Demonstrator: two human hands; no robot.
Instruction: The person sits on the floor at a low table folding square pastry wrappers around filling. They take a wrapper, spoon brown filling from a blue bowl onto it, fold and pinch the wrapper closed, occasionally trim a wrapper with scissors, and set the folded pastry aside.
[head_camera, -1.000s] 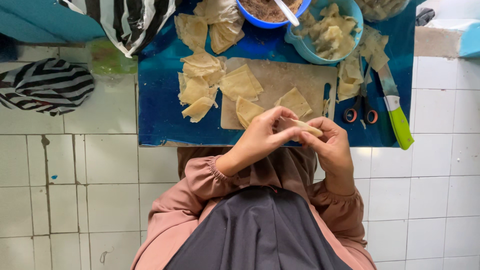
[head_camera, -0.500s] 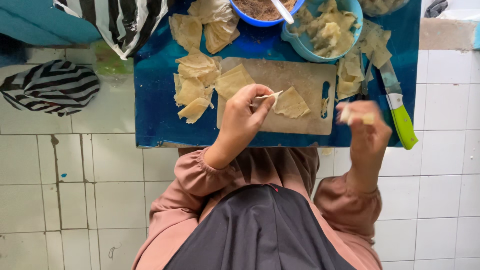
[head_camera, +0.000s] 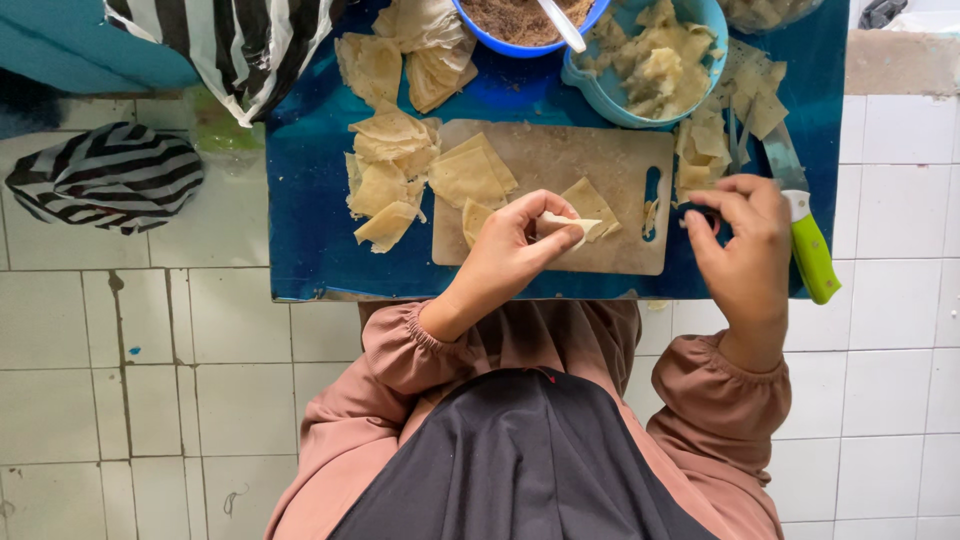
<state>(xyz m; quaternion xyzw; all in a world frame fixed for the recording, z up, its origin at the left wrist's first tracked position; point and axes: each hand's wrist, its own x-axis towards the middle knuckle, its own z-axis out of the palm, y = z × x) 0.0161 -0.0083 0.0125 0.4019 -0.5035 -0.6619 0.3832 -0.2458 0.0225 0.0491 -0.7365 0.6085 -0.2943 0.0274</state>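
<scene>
My left hand (head_camera: 505, 260) is pinching a folded pastry wrapper (head_camera: 566, 227) over the cutting board (head_camera: 560, 170). My right hand (head_camera: 745, 245) hangs loose and half-curled, holding nothing, with the green-handled knife (head_camera: 808, 250) just right of it and the scissors (head_camera: 700, 212) under its fingertips on the blue desk (head_camera: 310, 220).

We look down on a floor (head_camera: 130, 400) of pale square tiles with dark, stained grout. A low blue table (head_camera: 310, 230) stands on it. A striped bag (head_camera: 105, 175) lies left, beside a teal surface (head_camera: 70, 45). Even daylight, soft shadows.
</scene>
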